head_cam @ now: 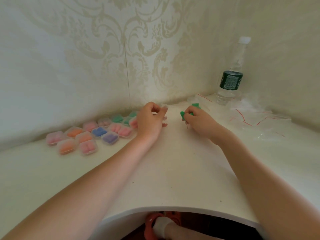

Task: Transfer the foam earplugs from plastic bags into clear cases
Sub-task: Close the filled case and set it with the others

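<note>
Head view: my right hand (199,119) pinches green earplugs (183,113), my left hand (149,118) curls around a clear case (164,111) (blurry); at nine o'clock, filled cases (90,134). Foam could spring out.

The broad middle of the white table (173,170), from its near curved edge up to the two hands, lies bare and open to passage. Along the left part of the far edge, a cluster of filled clear cases (90,134) blocks the way, reaching the left hand (149,120). At the far right corner stand a water bottle (230,78) and a heap of empty plastic bags (259,118), beside the right hand (199,121). Walls close the far and right sides.
</note>
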A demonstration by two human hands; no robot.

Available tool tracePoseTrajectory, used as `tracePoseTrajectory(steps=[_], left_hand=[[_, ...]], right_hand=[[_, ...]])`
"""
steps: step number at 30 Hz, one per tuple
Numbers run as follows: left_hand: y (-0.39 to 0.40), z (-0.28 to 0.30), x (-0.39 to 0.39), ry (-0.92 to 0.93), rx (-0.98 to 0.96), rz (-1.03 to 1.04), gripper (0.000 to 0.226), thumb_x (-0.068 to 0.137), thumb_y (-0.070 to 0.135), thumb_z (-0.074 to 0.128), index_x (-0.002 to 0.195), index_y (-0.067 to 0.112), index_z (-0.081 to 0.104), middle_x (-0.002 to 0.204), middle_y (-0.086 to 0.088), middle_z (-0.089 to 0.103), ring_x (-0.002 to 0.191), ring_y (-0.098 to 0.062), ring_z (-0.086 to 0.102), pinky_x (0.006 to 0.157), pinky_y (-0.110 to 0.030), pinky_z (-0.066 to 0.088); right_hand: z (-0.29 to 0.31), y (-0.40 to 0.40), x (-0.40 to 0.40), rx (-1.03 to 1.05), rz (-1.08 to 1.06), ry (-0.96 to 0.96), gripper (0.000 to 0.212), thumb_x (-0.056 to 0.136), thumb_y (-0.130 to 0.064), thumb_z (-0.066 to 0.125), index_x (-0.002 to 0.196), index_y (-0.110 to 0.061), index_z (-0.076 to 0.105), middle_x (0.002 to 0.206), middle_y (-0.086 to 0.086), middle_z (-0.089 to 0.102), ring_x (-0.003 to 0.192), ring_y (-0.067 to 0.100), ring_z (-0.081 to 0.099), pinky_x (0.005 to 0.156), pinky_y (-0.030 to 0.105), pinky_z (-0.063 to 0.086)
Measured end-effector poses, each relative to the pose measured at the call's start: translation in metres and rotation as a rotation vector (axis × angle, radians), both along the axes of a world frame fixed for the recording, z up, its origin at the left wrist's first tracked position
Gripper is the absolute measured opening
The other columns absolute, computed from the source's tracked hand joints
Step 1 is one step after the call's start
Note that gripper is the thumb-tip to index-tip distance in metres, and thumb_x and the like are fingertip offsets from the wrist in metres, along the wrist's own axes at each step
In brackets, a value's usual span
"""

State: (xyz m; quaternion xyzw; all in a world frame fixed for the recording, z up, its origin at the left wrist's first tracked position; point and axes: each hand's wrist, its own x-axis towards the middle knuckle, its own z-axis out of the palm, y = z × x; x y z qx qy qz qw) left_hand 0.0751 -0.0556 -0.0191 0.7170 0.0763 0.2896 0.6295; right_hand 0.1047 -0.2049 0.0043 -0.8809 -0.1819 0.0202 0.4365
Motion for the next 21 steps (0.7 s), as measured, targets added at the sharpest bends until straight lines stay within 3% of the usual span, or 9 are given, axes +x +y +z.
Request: tracePoseTrajectory(steps=[2,5,9,11,13,15,18,21], left_hand=[[0.0,-0.001,-0.003,-0.042,0.261,0.096,0.027,0.086,0.014,0.067,0.077,0.018,0.042,0.081,-0.001,0.05,0.065,-0.018,0.058,0.048,-0.017,0.043],[0.0,0.004,-0.006,-0.097,0.617,0.204,0.025,0.082,0.009,0.066,0.083,0.017,0.041,0.08,0.005,0.048,0.064,-0.01,0.045,0.058,-0.024,0.036],[-0.009,0.015,0.01,-0.165,0.802,0.151,0.012,0.083,0.001,0.053,0.089,0.011,0.049,0.089,-0.003,0.054,0.079,-0.019,0.051,0.066,-0.035,0.044],[-0.014,0.021,0.034,-0.171,0.888,0.044,0.023,0.082,-0.007,0.045,0.099,0.007,0.054,0.099,-0.007,0.056,0.091,-0.023,0.053,0.075,-0.036,0.045],[-0.018,0.026,0.062,-0.136,0.989,-0.076,0.039,0.078,-0.015,0.039,0.107,0.004,0.057,0.108,-0.011,0.057,0.102,-0.026,0.052,0.083,-0.038,0.043],[-0.023,0.027,0.093,-0.063,1.1,-0.148,0.045,0.078,-0.015,0.041,0.114,0.004,0.06,0.114,-0.014,0.058,0.109,-0.03,0.051,0.09,-0.04,0.04],[-0.037,0.027,0.125,0.124,1.163,-0.197,0.039,0.092,0.002,0.043,0.129,0.006,0.055,0.133,-0.015,0.052,0.123,-0.03,0.047,0.103,-0.034,0.035],[-0.055,0.022,0.151,0.267,1.189,-0.296,0.048,0.101,0.022,0.038,0.144,0.003,0.034,0.153,-0.013,0.028,0.141,-0.025,0.027,0.113,-0.031,0.02]], right_hand=[[-0.002,-0.001,0.002,-0.146,-0.043,-0.013,0.019,0.098,-0.029,0.044,0.089,-0.013,0.05,0.085,0.003,0.052,0.074,0.016,0.047,0.061,0.027,0.034],[-0.003,-0.006,0.006,-0.4,-0.135,-0.085,0.022,0.098,-0.032,0.04,0.097,-0.013,0.052,0.115,0.01,0.047,0.112,0.028,0.04,0.085,0.035,0.034],[-0.006,-0.01,0.006,-0.581,-0.305,-0.439,0.032,0.098,-0.028,0.036,0.119,-0.008,0.051,0.143,0.01,0.034,0.131,0.031,0.026,0.1,0.042,0.027],[-0.008,-0.009,0.009,-0.565,-0.292,-0.51,0.031,0.097,-0.025,0.036,0.118,-0.006,0.049,0.139,0.011,0.041,0.128,0.03,0.031,0.099,0.04,0.026],[-0.013,-0.008,0.011,-0.539,-0.245,-0.453,0.029,0.097,-0.025,0.035,0.116,-0.006,0.047,0.129,0.012,0.05,0.123,0.029,0.039,0.098,0.038,0.027],[-0.019,-0.01,0.015,-0.587,-0.238,-0.391,0.033,0.098,-0.026,0.033,0.122,-0.007,0.044,0.129,0.013,0.053,0.132,0.028,0.036,0.109,0.04,0.019],[-0.023,-0.012,0.022,-0.63,-0.294,-0.3,0.035,0.099,-0.026,0.03,0.127,-0.007,0.039,0.134,0.014,0.053,0.144,0.025,0.022,0.117,0.047,0.003],[-0.025,-0.01,0.026,-0.6,-0.329,-0.294,0.04,0.099,-0.027,0.03,0.133,-0.006,0.035,0.135,0.015,0.051,0.142,0.026,0.026,0.118,0.043,0.004]])
